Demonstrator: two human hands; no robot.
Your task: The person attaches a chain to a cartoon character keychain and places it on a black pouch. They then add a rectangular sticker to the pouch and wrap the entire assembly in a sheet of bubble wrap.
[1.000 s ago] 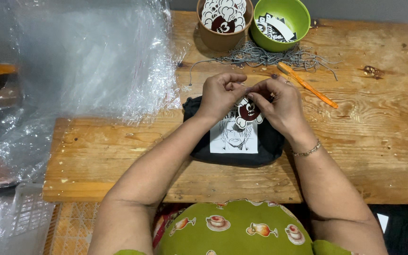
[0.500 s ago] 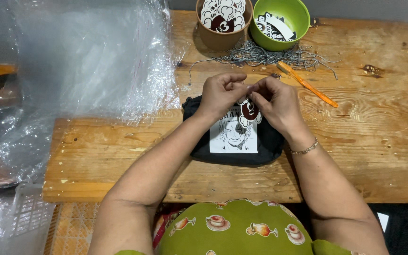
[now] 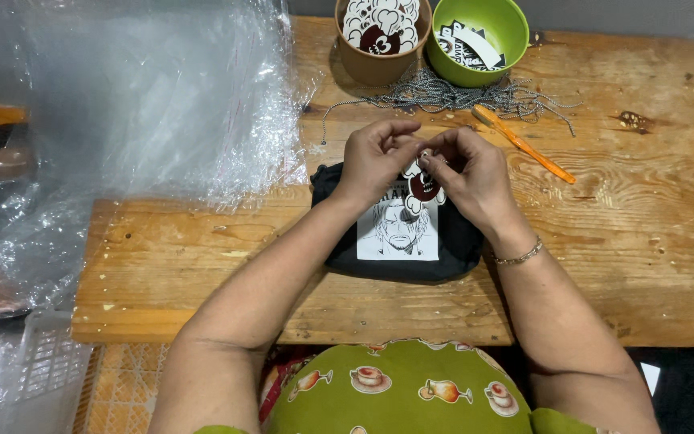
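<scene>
Both hands meet above a black pouch (image 3: 399, 241) lying at the desk (image 3: 644, 241) centre. The left hand (image 3: 375, 161) and right hand (image 3: 471, 177) pinch a small round tag (image 3: 426, 186) between closed fingertips. An orange tool (image 3: 524, 145) lies just right.

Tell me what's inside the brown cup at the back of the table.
The brown cup holds white cloud-shaped stickers with dark red centres, stacked upright. Anything beneath them, and the cup's bottom, is hidden.

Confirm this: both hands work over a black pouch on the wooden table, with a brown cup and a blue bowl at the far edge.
Not quite: the bowl is green, not blue, as the head view shows. Both the left hand and right hand do work over the black pouch on the wooden table, beside the brown cup.
</scene>
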